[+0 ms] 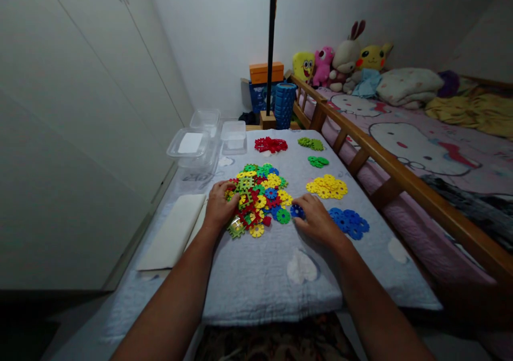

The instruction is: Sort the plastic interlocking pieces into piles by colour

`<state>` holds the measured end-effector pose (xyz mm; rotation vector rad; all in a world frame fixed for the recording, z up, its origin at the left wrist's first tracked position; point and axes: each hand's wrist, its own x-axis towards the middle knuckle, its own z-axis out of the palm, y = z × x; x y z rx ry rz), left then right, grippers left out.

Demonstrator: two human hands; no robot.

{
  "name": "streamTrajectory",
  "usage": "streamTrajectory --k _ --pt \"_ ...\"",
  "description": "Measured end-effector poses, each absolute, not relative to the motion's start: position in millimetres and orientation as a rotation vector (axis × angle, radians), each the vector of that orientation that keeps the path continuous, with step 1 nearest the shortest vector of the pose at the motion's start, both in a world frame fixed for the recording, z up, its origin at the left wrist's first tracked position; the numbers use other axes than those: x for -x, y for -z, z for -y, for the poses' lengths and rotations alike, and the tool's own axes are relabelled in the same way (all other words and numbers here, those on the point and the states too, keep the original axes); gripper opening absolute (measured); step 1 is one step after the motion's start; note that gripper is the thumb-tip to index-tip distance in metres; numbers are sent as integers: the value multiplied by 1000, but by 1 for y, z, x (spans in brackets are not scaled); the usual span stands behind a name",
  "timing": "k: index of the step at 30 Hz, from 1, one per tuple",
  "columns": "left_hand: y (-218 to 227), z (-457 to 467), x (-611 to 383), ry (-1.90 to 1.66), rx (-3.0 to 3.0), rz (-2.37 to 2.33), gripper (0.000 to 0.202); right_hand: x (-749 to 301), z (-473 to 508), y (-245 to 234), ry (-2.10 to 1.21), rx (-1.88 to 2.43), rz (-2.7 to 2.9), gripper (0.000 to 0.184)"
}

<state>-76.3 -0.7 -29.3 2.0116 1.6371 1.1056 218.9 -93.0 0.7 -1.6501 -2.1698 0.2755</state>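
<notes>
A mixed pile of notched plastic discs and square pieces (256,200), in red, yellow, green and blue, lies mid-table. My left hand (219,207) rests at the pile's left edge, thumb and fingers apart on the pieces, with some fingertips hidden. At the right side, my right hand (316,219) has its thumb and fingers closed round a blue notched disc (296,210), low over the cloth. A green disc (282,216) lies just left of it. Beyond this hand is a group of blue discs (349,223), with a yellow group (327,186) behind.
Green discs (318,161), light green pieces (311,144) and red pieces (271,145) form separate groups toward the back. Clear plastic containers (193,143) stand back left, near a folded pale sheet (174,232). A wooden bed rail (385,190) borders the table's right side.
</notes>
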Motion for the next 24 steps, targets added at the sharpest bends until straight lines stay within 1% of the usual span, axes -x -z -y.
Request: streamTrajectory --k 7,12,19,24 --pt "29 0 77 -1096 -2016 -1630 23 -311 106 -8 -204 1837 1996 28" --pt "31 -2 78 -1101 -2024 -1630 25 -363 133 -2 -208 1953 1905 32" --pt "32 -2 79 -1099 -2018 -1627 26 -373 150 0 -286 2018 1861 32" --pt "32 -3 79 -1108 -2011 -1623 25 -345 136 -13 -257 1980 1899 32"
